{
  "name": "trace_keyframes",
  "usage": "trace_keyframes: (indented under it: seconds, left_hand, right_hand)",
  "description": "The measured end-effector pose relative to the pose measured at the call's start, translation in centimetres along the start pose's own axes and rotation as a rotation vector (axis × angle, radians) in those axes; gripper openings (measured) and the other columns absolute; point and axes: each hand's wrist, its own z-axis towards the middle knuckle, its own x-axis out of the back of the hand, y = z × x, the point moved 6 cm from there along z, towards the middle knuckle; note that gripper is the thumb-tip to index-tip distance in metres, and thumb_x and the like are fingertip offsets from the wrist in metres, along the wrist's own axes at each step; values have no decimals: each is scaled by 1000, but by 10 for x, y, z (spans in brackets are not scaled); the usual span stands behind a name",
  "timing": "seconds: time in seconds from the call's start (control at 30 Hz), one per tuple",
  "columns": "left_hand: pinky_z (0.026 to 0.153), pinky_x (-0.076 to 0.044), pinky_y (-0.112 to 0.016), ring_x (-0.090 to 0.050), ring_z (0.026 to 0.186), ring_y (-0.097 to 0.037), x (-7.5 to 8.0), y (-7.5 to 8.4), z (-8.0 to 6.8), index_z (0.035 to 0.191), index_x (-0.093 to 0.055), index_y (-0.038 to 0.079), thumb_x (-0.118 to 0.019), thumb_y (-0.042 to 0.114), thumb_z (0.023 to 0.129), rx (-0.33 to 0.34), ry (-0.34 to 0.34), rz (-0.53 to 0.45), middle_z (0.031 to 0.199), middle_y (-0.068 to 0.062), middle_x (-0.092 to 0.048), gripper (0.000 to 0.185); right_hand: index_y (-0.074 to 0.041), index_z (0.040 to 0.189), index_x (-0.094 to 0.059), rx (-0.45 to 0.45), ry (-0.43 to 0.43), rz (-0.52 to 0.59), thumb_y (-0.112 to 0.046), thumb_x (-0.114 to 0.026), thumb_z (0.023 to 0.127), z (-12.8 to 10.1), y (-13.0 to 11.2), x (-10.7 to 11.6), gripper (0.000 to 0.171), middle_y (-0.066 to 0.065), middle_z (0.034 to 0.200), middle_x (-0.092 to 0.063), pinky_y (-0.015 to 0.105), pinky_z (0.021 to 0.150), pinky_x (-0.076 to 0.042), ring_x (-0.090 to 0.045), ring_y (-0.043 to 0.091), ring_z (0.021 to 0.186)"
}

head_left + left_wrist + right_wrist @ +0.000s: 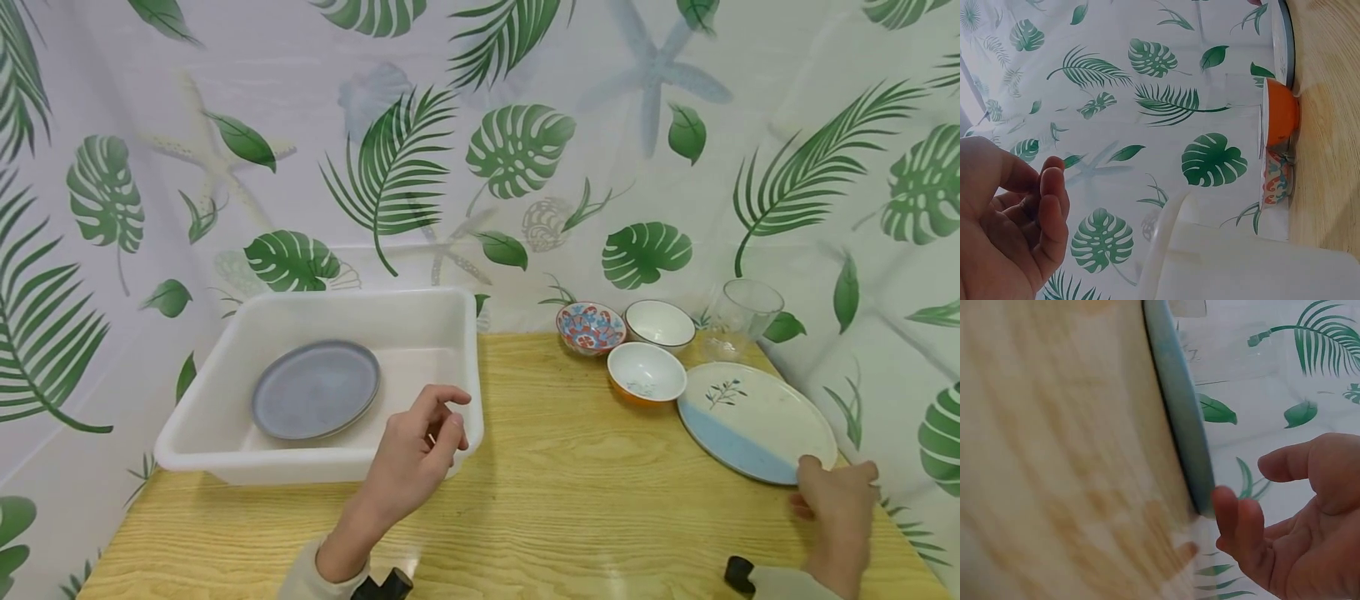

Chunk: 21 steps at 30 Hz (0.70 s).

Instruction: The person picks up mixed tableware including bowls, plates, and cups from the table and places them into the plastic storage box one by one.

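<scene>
The wooden counter (555, 467) fills the lower frame. Centre left, the white tub (225, 417) already has one grey plate (315, 389) in it. At lower right the leaf-print plate (753, 417) lies flat, right hand (836, 500) touching its near rim, grip not yet closed. Left hand (416, 458) hovers by the tub, loosely curled, empty. Three bowls (645, 372) and a glass (738, 317) wait, upper right.

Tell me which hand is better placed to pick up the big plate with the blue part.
Right. The right hand is already at the near rim of the big plate, fingertips touching its edge. The left hand hovers by the white tub, holding nothing, far across the table.
</scene>
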Motion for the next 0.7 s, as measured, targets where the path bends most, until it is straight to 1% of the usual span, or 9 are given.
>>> trace_keyframes:
  seconds: [0.07, 0.1, 0.13, 0.2, 0.27, 0.37, 0.47, 0.57, 0.7]
  left_hand:
    - [43, -43, -23, -44, 47, 0, -1, 0, 0, 116, -59, 9, -49, 3, 102, 2, -8, -7, 70, 1, -62, 18]
    - [43, -43, -23, -45, 47, 0, -2, 0, 0, 116, -59, 9, -49, 3, 102, 3, -13, -9, 70, 2, -62, 18]
    - [43, -43, -23, -45, 48, 0, -3, -1, 0, 116, -59, 9, -49, 3, 102, 4, -18, -10, 70, 2, -62, 18]
    - [43, -43, -22, -46, 48, 0, -5, 0, -1, 116, -59, 9, -49, 3, 102, 4, -28, -12, 70, 2, -62, 18]
    - [44, -44, -22, -46, 50, 1, -8, 0, -1, 116, -59, 9, -49, 2, 102, 1, -37, -11, 71, 2, -63, 19]
    - [45, -44, -21, -47, 51, 0, -11, 1, -1, 116, -59, 9, -49, 2, 101, 3, -48, -11, 71, 2, -63, 19]
    - [45, -43, -21, -48, 52, 1, -14, 1, -2, 116, -59, 9, -50, 2, 101, 15, -61, -9, 70, 3, -63, 19]
    - [45, -43, -21, -49, 52, 1, -17, 1, -3, 116, -59, 9, -51, 1, 100, 24, -69, -7, 70, 3, -62, 20]
    - [44, -42, -20, -49, 52, 1, -19, 1, -4, 116, -59, 8, -51, 1, 100, 31, -77, -5, 70, 3, -62, 20]
  right_hand:
    - [10, 147, 22, 16, -8, 105, -26, -36, 97, 3, 1, -4, 85, 51, 131, -23, 41, 65, -59, -68, 26, 57]
    - [9, 147, 23, 16, -11, 157, -23, -37, 98, 4, 1, -6, 84, 50, 126, -27, 38, 59, -59, -68, 25, 56]
    - [7, 147, 24, 10, -11, 194, -23, -38, 98, 5, 2, -8, 85, 49, 122, -30, 38, 58, -59, -68, 25, 56]
    - [3, 148, 27, -8, -12, 259, -22, -39, 99, 6, 4, -10, 85, 48, 124, -25, 39, 59, -60, -68, 25, 56]
    - [-1, 149, 29, -18, -8, 296, -22, -39, 100, 8, 5, -10, 86, 46, 124, -26, 39, 60, -60, -68, 25, 57]
    - [-6, 149, 33, -27, -11, 359, -20, -39, 100, 11, 7, -11, 88, 47, 137, -19, 40, 61, -60, -68, 24, 58]
    - [-8, 149, 33, -24, -2, 413, -14, -43, 99, 15, 9, -12, 91, 44, 140, -20, 39, 61, -61, -66, 23, 57]
    - [-6, 153, 25, -15, 29, 432, -5, -48, 95, 18, 12, -12, 93, 34, 122, -36, 37, 60, -60, -65, 21, 55]
    - [8, 155, -1, 4, 54, 395, 5, -49, 88, 19, 15, -12, 82, 19, 89, -52, 35, 56, -60, -64, 19, 50]
